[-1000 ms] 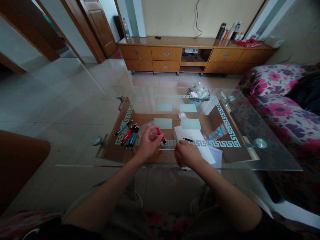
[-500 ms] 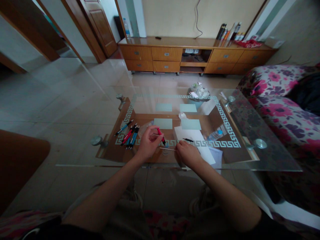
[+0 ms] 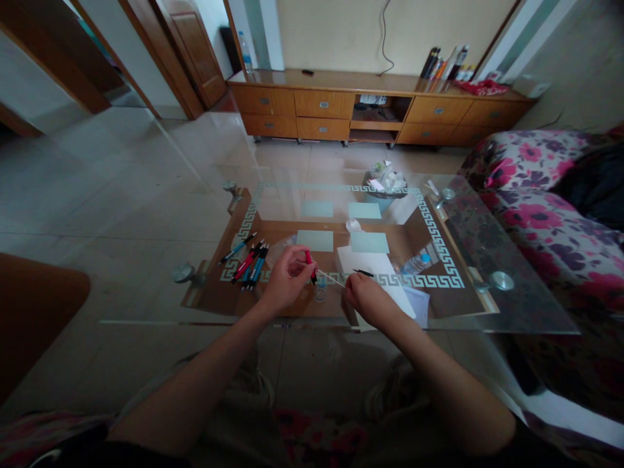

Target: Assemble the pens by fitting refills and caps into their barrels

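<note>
My left hand (image 3: pixel 286 276) pinches a red pen part (image 3: pixel 309 259) with a dark lower end, held upright above the glass table (image 3: pixel 160 299). Closed around one end of a thin whitish stick (image 3: pixel 330 278) is my right hand (image 3: pixel 363 294). The stick's far tip reaches the red pen part; whether it touches or enters it is too small to tell. Just beyond the right knuckles shows a black pen piece (image 3: pixel 363 273); I cannot tell if it is held or lying there. A small clear container (image 3: pixel 320 290) stands below the stick.
Left of my hands lie several red, blue and black pens (image 3: pixel 252 265). White paper (image 3: pixel 373 261) is by my right hand, with a plastic bottle (image 3: pixel 416 263) to its right. A filled wastebasket (image 3: pixel 383 195) shows beyond, before a wooden cabinet (image 3: pixel 324 94).
The thin stick has tilted, its far tip rising up to the red pen part. My left hand has shifted slightly, and the whole view has moved a little.
</note>
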{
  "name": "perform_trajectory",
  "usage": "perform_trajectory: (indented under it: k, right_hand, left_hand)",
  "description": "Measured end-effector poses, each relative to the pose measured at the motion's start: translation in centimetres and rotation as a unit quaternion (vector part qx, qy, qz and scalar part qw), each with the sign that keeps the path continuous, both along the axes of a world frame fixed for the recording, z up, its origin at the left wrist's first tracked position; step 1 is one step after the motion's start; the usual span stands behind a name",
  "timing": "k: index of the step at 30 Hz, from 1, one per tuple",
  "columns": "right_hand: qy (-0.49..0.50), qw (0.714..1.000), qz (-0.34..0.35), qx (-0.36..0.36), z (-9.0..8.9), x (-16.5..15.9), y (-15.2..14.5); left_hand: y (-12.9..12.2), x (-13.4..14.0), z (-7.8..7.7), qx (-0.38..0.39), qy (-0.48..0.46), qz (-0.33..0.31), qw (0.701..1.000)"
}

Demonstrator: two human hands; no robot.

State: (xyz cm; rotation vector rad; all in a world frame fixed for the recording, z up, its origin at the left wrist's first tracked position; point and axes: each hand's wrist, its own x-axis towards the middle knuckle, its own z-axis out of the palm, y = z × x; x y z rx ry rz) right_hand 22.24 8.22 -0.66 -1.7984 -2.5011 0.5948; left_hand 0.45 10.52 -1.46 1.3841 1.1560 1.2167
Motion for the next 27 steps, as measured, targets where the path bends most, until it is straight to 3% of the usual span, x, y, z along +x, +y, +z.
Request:
perform_trajectory:
  k: [10,16,24,27]
  right_hand:
    - [0.119,0.991,-0.038,0.049,-1.1,2.1,0.2]
    - [0.209,0.975,-0.060,0.041,-0.4,2.3,0.4]
    - [0.319,0.930,-0.157,0.091,0.7,3.2,0.6]
    - [0.378,0.902,-0.194,0.084,0.6,3.8,0.7]
  left_hand:
    - [-0.2,-0.7,-1.3,-0.028,0.064,-0.041,0.997]
    - [-0.4,-0.5,-1.2,-0.033,0.085,-0.057,0.994]
    - [0.2,0.0,-1.6,-0.007,0.110,-0.070,0.992]
    - [0.3,0.0,-1.9,0.004,0.141,-0.077,0.987]
